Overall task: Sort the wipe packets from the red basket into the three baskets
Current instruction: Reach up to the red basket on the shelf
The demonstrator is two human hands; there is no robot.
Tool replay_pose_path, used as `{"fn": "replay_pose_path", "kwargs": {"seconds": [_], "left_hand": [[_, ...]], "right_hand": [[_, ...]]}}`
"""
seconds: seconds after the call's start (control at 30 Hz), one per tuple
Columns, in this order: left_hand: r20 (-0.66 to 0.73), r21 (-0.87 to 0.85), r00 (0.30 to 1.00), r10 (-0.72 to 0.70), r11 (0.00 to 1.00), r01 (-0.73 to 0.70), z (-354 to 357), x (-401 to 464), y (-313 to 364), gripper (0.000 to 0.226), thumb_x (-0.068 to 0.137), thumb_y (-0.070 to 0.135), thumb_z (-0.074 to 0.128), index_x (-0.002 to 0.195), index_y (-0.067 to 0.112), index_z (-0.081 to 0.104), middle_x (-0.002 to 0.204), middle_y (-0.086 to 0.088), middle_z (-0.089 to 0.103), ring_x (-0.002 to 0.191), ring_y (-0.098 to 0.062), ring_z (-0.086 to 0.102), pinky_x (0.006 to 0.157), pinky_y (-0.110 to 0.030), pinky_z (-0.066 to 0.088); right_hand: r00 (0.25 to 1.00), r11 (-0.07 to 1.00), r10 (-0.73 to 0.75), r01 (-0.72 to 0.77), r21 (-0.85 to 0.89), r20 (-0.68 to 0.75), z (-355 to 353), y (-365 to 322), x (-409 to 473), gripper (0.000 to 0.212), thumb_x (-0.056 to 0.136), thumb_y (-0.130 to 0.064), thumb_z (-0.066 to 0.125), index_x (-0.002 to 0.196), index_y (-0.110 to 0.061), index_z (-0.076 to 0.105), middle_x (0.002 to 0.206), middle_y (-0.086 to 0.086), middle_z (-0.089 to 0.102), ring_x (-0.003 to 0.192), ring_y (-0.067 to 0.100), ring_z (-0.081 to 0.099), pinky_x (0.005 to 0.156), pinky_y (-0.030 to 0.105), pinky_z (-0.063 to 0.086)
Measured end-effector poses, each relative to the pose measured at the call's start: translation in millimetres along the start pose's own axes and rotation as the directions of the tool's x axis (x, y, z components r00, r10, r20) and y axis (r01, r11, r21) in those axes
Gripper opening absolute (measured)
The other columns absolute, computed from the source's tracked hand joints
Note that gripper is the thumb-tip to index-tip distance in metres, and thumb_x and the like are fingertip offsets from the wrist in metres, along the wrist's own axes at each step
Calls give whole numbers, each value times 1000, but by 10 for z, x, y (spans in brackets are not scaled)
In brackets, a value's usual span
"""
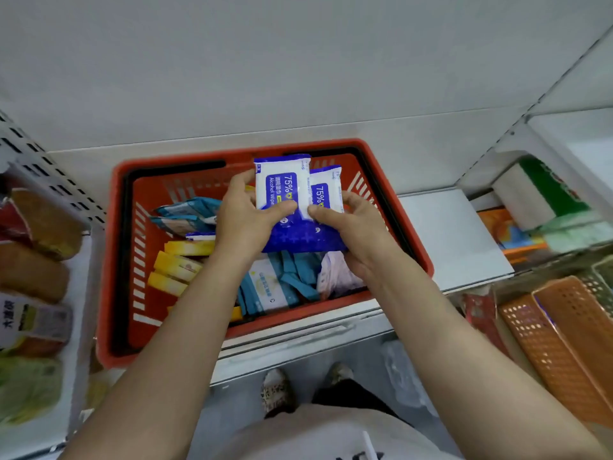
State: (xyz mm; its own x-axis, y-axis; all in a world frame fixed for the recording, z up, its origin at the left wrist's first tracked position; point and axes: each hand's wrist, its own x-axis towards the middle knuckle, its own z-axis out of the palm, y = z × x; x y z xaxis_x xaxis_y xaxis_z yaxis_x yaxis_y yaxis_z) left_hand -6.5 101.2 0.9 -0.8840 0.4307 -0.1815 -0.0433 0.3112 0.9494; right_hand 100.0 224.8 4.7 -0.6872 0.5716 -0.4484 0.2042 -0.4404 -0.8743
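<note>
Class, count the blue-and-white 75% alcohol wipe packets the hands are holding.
2: one alcohol wipe packet held by the left hand, one just behind it held by the right hand. More may be hidden behind them.

Your left grip [245, 217] and right grip [351, 227] meet over the basket [398, 207], which sits on a shelf [454, 234]. Two packets [285, 187] stand between your grips, one overlapping the other. Below your grips, more packets [272, 287] lie in the basket; others [179, 267] lie left of your left grip. Well right of your right grip, lower down, stand the trays [557, 343].
</note>
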Motion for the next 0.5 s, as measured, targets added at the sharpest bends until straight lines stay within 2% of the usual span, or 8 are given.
{"fn": "replay_pose_path", "kwargs": {"seconds": [0.07, 0.13, 0.23, 0.33, 0.4, 0.47, 0.5], "left_hand": [[-29, -74, 998, -55, 996, 53, -13, -12, -17, 75, 76, 26, 84, 139, 24, 44, 108, 7, 66, 95, -9, 68, 81, -43, 60], [-47, -123, 996, -70, 990, 64, 11, -62, -25, 67, 80, 27, 82, 137, 20, 48, 107, 4, 68, 92, -12, 71, 81, -44, 60], [-21, -202, 999, -48, 979, 43, 204, -239, 60, 40, 89, 27, 73, 124, 16, 55, 96, 3, 71, 79, -10, 72, 72, -34, 61], [20, -284, 999, -34, 958, 39, 546, -465, 210, 33, 91, 27, 71, 117, 11, 60, 94, -2, 74, 72, -7, 73, 58, -23, 57], [52, -346, 998, -23, 937, 39, 812, -634, 298, 34, 88, 23, 74, 114, 6, 61, 93, -5, 75, 76, -12, 74, 64, -30, 60], [90, -375, 996, -27, 925, 60, 1135, -848, 363, 31, 83, 23, 77, 106, 10, 61, 93, -5, 74, 81, -20, 73, 75, -47, 61], [120, -387, 993, -20, 920, 65, 1317, -986, 386, 25, 84, 19, 76, 101, 12, 60, 88, -2, 72, 77, -19, 72, 74, -48, 61]], "right_hand": [[998, 1000, -29, 29, 0, -64, -125, -6, -99, 51, 77, -16, 84, 122, -11, 61, 109, 9, 74, 96, 25, 73, 84, 46, 59], [994, 998, -59, 61, 18, -88, -274, -54, -236, 42, 82, -16, 79, 119, -10, 62, 106, 9, 75, 94, 25, 74, 83, 43, 60], [986, 990, -123, 130, 60, -110, -526, -113, -446, 36, 85, -18, 76, 117, -11, 61, 105, 8, 75, 94, 23, 74, 80, 38, 61], [970, 981, -159, 175, 79, -184, -839, -159, -693, 34, 85, -19, 76, 114, -11, 62, 102, 7, 76, 92, 22, 74, 77, 36, 61], [949, 973, -193, 218, 79, -250, -1151, -171, -890, 31, 84, -16, 77, 111, -9, 63, 99, 9, 76, 88, 24, 74, 78, 38, 60], [913, 957, -231, 275, 88, -335, -1564, -154, -1128, 25, 84, -12, 76, 105, -7, 64, 96, 11, 76, 84, 25, 74, 79, 39, 59], [895, 949, -240, 298, 103, -375, -1798, -126, -1266, 24, 84, -12, 76, 105, -7, 65, 96, 12, 76, 84, 26, 73, 81, 41, 59]]}}
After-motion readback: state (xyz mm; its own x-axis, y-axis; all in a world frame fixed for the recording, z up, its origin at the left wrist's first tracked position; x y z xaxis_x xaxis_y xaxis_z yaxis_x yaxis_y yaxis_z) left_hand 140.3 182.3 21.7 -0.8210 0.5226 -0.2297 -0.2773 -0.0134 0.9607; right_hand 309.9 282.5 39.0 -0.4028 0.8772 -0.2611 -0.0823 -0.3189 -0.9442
